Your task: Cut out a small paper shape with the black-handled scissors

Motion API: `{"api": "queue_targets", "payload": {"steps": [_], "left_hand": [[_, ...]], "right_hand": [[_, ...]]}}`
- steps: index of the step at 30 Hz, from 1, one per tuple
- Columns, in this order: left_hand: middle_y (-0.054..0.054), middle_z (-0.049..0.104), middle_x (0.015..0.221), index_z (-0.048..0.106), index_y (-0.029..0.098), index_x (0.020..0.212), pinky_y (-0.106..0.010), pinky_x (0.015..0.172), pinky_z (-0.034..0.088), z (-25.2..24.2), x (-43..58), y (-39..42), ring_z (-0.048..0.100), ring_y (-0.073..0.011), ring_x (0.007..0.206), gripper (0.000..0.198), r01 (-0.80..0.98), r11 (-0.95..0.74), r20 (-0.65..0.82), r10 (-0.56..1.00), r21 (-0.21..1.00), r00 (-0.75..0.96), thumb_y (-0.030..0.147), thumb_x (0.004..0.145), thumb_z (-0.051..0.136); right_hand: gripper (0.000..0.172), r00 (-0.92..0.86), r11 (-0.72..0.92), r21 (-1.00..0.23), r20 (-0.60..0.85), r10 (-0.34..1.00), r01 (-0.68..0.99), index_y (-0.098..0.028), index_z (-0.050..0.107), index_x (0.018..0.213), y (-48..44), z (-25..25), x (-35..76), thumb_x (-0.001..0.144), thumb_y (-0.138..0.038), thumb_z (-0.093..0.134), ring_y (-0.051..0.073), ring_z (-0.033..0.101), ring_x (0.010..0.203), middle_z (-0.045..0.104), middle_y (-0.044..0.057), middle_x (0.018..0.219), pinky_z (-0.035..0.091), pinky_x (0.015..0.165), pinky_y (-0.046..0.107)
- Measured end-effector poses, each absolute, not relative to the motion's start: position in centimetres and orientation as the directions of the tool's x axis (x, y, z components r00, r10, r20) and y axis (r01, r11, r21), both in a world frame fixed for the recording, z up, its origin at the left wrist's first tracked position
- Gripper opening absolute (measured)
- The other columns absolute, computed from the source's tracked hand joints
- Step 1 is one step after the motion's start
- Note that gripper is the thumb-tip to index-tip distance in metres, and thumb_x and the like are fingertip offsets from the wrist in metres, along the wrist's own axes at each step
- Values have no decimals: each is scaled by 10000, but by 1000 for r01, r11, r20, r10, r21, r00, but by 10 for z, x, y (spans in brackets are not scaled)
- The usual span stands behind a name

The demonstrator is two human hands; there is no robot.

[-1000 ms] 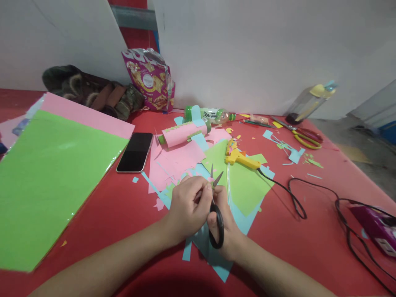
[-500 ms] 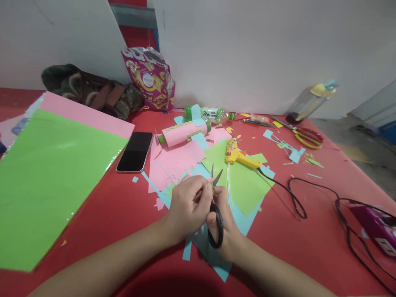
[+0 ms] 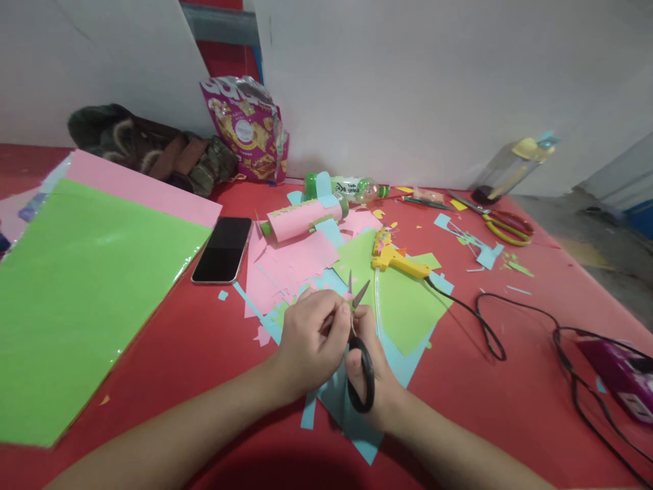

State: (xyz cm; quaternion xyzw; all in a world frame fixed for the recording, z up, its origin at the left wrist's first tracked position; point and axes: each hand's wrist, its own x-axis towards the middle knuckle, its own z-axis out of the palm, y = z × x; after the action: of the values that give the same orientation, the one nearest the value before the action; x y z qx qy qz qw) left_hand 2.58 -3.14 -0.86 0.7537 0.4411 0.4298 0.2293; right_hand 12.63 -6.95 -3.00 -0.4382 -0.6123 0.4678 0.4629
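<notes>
In my right hand (image 3: pixel 380 381) is a small pair of scissors (image 3: pixel 362 374) with black handles, my thumb through one loop. Its blades point away from me and stand apart. My left hand (image 3: pixel 313 333) is closed in a pinch right beside the blades; what lies between its fingers is mostly hidden, with only a hint of green near the blades. Under both hands lie blue paper (image 3: pixel 357 435) and green paper (image 3: pixel 408 320), with pink paper (image 3: pixel 290 265) and scraps farther back.
A yellow glue gun (image 3: pixel 400 262) rests on the green paper, its black cable (image 3: pixel 484 327) trailing right. A phone (image 3: pixel 223 250) and bagged green sheets (image 3: pixel 96 292) lie left. Behind are a pink-wrapped roll (image 3: pixel 303 221), a bottle (image 3: pixel 357 189), a snack bag (image 3: pixel 247 129) and larger scissors (image 3: pixel 503 224).
My right hand has shifted slightly to the right with the scissors, and the blades have spread a little wider. My left hand stays almost still.
</notes>
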Motion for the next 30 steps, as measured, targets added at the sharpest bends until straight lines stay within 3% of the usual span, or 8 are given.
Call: {"api": "queue_targets", "payload": {"steps": [30], "left_hand": [[46,346,471,338,164,505,-209,476,293,-12,25,-31,327,-72,450,274,445,-462,404,887,767,224,124,774,370]], "right_hand": [[426,-110,154,-976,138,984,152,-209,338,873,-72,-38,125,765,-618,293,159,433,679,423,12,763,370,598,311]]}}
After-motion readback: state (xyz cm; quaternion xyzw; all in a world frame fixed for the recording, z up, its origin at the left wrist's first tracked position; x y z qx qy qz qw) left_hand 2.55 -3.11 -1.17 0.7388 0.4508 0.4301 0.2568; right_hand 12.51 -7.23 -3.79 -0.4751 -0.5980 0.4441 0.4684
